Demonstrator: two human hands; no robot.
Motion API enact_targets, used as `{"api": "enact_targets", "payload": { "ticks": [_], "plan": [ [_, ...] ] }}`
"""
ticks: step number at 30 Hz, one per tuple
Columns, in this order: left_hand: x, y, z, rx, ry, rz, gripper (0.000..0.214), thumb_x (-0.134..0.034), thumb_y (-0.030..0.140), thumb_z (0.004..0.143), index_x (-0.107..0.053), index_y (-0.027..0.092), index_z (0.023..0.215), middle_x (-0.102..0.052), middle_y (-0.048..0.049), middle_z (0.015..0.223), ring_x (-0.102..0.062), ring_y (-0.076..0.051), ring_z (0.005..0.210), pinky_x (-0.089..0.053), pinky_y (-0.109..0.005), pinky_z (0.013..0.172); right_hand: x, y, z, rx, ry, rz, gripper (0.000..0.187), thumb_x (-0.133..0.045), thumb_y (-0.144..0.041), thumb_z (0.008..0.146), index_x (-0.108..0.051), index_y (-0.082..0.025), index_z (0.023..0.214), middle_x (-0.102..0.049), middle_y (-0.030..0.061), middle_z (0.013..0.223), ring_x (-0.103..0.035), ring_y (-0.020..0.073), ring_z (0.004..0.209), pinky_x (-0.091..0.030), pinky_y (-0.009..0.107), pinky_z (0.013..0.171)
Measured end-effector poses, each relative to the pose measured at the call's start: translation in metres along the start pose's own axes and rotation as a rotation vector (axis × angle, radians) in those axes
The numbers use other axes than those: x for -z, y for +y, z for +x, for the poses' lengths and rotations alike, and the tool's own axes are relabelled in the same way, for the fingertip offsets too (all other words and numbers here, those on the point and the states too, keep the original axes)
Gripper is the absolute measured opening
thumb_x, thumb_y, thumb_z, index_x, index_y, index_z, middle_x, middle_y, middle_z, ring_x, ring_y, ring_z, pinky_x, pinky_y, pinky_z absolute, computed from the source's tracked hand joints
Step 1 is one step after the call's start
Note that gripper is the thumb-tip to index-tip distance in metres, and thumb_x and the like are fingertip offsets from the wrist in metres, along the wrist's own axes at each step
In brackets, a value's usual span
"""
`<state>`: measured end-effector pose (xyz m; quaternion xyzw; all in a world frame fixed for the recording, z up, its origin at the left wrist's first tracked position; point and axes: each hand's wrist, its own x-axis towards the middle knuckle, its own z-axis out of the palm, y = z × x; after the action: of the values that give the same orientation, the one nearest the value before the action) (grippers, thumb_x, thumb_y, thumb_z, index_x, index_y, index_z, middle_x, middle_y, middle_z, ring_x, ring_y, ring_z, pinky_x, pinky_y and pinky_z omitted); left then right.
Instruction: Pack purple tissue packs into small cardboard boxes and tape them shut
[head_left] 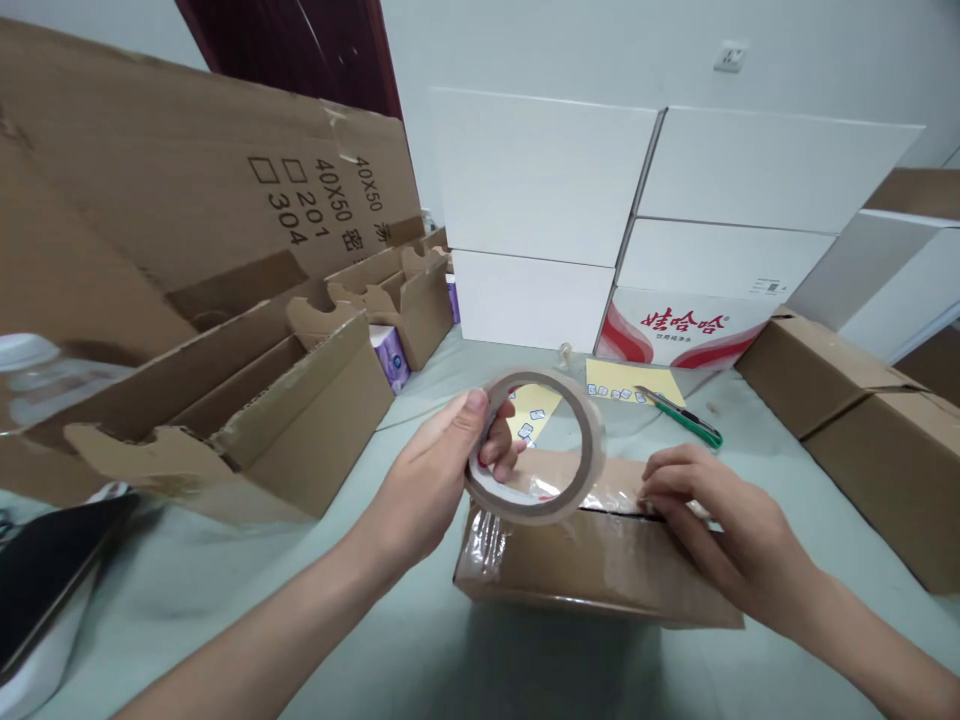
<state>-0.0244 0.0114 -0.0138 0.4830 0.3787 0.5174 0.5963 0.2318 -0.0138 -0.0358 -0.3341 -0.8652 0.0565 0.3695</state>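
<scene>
My left hand (427, 480) is shut on a roll of brown packing tape (577, 502), with the fingers passing through its core. A strip of clear tape (611, 498) runs from the roll onto a closed cardboard box (592, 572) in front of me. My right hand (720, 510) rests on the box top with its fingertips on the tape, near the dark seam between the flaps. Part of the box top is hidden behind the roll and both hands.
Cardboard sheets and an open carton (300, 420) stand at left, with a plastic bottle (37, 375) at the far edge. White boxes (540, 200) stack behind. A green utility knife (682, 418) lies by a yellow sticker sheet (622, 382). A taped brown carton (870, 440) sits right.
</scene>
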Motion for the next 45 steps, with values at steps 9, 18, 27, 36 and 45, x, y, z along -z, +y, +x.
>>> {"api": "enact_targets", "payload": {
  "ticks": [9,18,27,36,45],
  "plan": [
    [-0.011,-0.030,-0.011,-0.025,0.031,0.174,0.052,-0.046,0.071,0.089,-0.047,0.019,0.079,-0.042,0.0059,0.061,-0.045,-0.011,0.059,-0.042,-0.025,0.058,-0.011,-0.010,-0.002,0.152,-0.068,-0.389,0.016,-0.046,-0.005,0.093,-0.058,-0.015,0.094,-0.066,0.0083,0.081,-0.055,0.0159,0.060,-0.035,0.029,0.048],
    [-0.010,-0.033,-0.012,0.009,0.008,0.130,0.052,-0.043,0.070,0.090,-0.046,0.019,0.078,-0.040,0.0079,0.057,-0.050,-0.011,0.053,-0.046,-0.025,0.054,-0.024,-0.009,0.002,0.165,-0.108,-0.416,0.027,-0.046,-0.006,0.094,-0.065,-0.014,0.076,-0.064,0.0101,0.077,-0.053,0.0189,0.067,-0.039,0.031,0.056],
    [-0.008,-0.031,-0.006,0.049,0.040,0.057,0.055,-0.052,0.074,0.083,-0.049,0.019,0.080,-0.042,0.0094,0.054,-0.056,-0.011,0.051,-0.050,-0.024,0.056,-0.008,-0.015,-0.009,0.092,-0.310,-0.286,0.032,-0.048,-0.032,0.099,-0.063,-0.012,0.118,-0.067,0.0175,0.115,-0.063,0.0276,0.107,-0.056,0.040,0.085],
    [-0.008,-0.031,-0.007,0.061,0.100,0.022,0.052,-0.057,0.070,0.082,-0.052,0.019,0.079,-0.044,0.0074,0.049,-0.057,-0.013,0.052,-0.057,-0.028,0.068,-0.019,-0.018,-0.030,0.074,-0.355,-0.561,0.088,-0.061,-0.065,0.082,-0.044,-0.007,0.146,-0.049,0.0273,0.143,-0.049,0.0442,0.129,-0.055,0.057,0.091],
    [0.067,-0.040,0.027,0.077,0.557,0.120,0.038,-0.032,0.039,0.101,-0.058,0.016,0.085,-0.041,0.0061,0.054,-0.049,-0.010,0.045,-0.052,-0.022,0.050,-0.019,-0.019,-0.041,0.148,-0.182,-0.442,0.043,-0.058,-0.033,0.092,-0.054,-0.010,0.129,-0.058,0.0215,0.130,-0.049,0.0357,0.127,-0.049,0.054,0.098]
  ]
}}
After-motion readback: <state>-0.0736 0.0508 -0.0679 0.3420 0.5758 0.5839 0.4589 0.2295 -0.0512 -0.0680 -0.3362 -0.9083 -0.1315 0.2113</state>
